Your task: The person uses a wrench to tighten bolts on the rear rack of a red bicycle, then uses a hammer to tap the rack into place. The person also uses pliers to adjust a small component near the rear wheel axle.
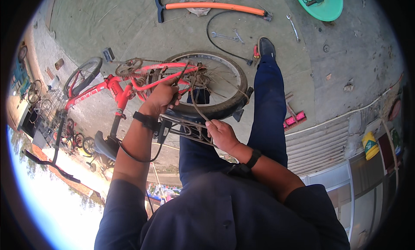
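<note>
A red bicycle [113, 86] lies tipped over in front of me, its rear wheel [235, 70] between my legs. My left hand [162, 98] is closed around a dark thin bar [183, 72] beside the rear hub; whether that is a tool or a bike part I cannot tell. My right hand [222, 135] grips the lower end of a bent metal stay [198, 108], which runs up to the hub. Below the tyre, a wire rear rack [186, 131] lies between my two wrists. The chain and spokes are partly hidden behind my left hand.
An orange pump [216, 5] with a black hose lies beyond the wheel. Several wrenches [293, 27] are on the floor. A green basin [322, 3] with small parts stands at far right. A pink brush [295, 119] rests right of my leg. More bicycles [75, 137] stand at left.
</note>
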`<action>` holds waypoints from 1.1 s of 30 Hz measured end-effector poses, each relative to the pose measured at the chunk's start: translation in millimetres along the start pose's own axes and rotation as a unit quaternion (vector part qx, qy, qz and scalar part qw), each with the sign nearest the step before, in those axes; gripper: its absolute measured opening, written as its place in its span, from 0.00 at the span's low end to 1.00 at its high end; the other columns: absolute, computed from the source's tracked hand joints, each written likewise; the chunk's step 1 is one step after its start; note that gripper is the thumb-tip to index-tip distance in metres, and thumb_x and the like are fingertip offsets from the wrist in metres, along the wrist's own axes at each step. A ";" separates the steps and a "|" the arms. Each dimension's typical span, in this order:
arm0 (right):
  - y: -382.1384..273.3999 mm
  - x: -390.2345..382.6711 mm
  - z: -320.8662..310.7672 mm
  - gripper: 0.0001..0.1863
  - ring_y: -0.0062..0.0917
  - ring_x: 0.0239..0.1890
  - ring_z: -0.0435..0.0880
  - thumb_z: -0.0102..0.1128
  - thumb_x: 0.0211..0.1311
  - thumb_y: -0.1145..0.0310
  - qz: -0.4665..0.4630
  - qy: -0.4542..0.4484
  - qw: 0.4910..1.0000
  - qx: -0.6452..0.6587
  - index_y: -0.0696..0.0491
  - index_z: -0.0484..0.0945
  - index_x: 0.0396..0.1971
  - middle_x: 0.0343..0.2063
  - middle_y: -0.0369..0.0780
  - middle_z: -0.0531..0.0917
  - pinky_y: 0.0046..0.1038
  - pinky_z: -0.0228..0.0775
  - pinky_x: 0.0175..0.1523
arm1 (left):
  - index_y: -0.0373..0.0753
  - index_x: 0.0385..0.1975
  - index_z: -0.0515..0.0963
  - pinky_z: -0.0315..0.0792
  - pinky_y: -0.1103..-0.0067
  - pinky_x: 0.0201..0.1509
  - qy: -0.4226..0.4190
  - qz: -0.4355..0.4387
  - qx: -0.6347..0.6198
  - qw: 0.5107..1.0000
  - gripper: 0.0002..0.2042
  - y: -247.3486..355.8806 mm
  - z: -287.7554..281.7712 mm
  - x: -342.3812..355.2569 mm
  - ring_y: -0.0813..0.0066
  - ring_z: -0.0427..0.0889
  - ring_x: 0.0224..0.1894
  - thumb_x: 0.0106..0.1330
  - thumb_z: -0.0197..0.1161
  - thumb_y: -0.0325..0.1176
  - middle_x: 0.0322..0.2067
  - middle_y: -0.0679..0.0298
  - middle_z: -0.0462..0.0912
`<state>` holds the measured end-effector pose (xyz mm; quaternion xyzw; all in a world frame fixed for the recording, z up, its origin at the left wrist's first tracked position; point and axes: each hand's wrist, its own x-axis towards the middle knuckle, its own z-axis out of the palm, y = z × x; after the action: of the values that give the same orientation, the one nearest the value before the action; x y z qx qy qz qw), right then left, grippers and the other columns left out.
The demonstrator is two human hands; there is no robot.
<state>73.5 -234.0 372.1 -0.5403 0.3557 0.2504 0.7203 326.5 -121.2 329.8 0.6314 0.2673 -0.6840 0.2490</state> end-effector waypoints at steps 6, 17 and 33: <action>-0.9 -1.4 -0.8 0.24 0.37 0.26 0.78 0.44 0.76 0.54 0.018 -0.008 1.000 0.009 0.55 0.73 0.22 0.19 0.42 0.77 0.34 0.69 0.36 | 0.38 0.70 0.59 0.64 0.81 0.15 0.048 0.021 -0.069 0.996 0.26 2.4 -15.8 -0.7 0.79 0.74 0.18 0.71 0.48 0.26 0.24 0.64 0.76; -1.8 -2.2 -0.5 0.18 0.42 0.26 0.80 0.46 0.74 0.60 -0.034 0.017 0.999 -0.028 0.54 0.72 0.23 0.17 0.42 0.77 0.41 0.71 0.34 | 0.40 0.71 0.58 0.64 0.83 0.14 0.023 0.006 0.022 0.999 0.26 2.9 13.7 0.7 0.77 0.75 0.18 0.72 0.47 0.27 0.24 0.63 0.77; -0.6 -3.7 -1.4 0.15 0.44 0.28 0.79 0.48 0.73 0.63 -0.030 0.003 1.000 -0.007 0.54 0.72 0.25 0.19 0.44 0.75 0.42 0.70 0.34 | 0.39 0.70 0.59 0.62 0.83 0.13 0.152 0.076 -0.057 0.984 0.25 10.1 -16.9 0.8 0.78 0.75 0.16 0.72 0.47 0.28 0.23 0.63 0.77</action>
<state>71.3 -235.4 375.1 -0.5569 0.3400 0.2294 0.7222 345.6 -117.1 327.4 0.7312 0.2915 -0.5431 0.2922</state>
